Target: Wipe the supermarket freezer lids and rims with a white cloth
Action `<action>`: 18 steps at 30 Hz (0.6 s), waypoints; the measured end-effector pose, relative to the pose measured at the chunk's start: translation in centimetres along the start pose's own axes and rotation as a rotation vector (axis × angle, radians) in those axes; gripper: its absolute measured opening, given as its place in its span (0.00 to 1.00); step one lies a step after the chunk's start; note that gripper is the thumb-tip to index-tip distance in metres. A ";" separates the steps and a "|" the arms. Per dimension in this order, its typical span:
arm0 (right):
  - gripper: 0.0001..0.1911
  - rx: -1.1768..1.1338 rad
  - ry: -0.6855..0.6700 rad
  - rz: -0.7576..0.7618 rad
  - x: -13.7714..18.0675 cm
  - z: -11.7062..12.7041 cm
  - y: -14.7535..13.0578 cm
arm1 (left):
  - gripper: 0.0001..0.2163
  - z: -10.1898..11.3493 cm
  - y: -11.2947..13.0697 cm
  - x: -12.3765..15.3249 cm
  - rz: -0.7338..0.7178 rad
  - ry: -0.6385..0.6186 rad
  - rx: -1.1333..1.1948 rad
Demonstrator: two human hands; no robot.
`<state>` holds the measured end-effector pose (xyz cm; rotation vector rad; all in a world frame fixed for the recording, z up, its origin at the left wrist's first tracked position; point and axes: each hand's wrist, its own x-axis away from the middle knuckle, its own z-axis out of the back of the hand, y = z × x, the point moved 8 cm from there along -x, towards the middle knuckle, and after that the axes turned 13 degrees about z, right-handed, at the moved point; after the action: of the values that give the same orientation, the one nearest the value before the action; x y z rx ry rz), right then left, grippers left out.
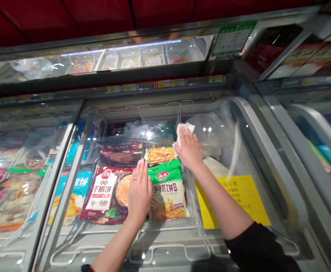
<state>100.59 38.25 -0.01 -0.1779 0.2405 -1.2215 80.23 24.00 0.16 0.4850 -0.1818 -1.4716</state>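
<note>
The left hand [139,192] is resting flat, fingers extended and together, apparently on the clear freezer lid [247,162] above the red packet [103,192] and green packet [168,189]. The right hand [190,149] is lying flat, fingers nearly together, covering a white cloth [187,127] on the lid, up and left of the yellow sign [257,211]. Caution: light pressure could be letting the cloth slip, leaving bare fingertips smearing the surface. Sideways force could be shifting the lid. A low forearm could be catching the sign's edge.

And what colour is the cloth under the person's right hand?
White: the cloth shows best in the head view.
</note>
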 end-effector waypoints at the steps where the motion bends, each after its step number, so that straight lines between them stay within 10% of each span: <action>1: 0.36 -0.033 -0.010 0.068 -0.5 -0.6 -2.8 | 0.30 0.0 -0.1 0.0 0.002 -0.001 0.013; 5: 0.34 -0.127 -0.022 0.353 0.4 -2.2 -11.0 | 0.31 0.1 -0.6 0.1 0.029 0.004 0.084; 8: 0.36 -0.131 -0.028 0.494 3.5 -2.1 -11.9 | 0.30 0.2 -1.0 0.2 0.061 0.001 0.142; 18: 0.39 0.099 0.044 -0.086 6.3 1.9 5.8 | 0.31 0.0 -0.7 0.1 0.076 -0.048 0.129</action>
<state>108.38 34.24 -0.24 -0.0759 0.2119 -1.3204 79.61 23.85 -0.12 0.5415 -0.3312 -1.4038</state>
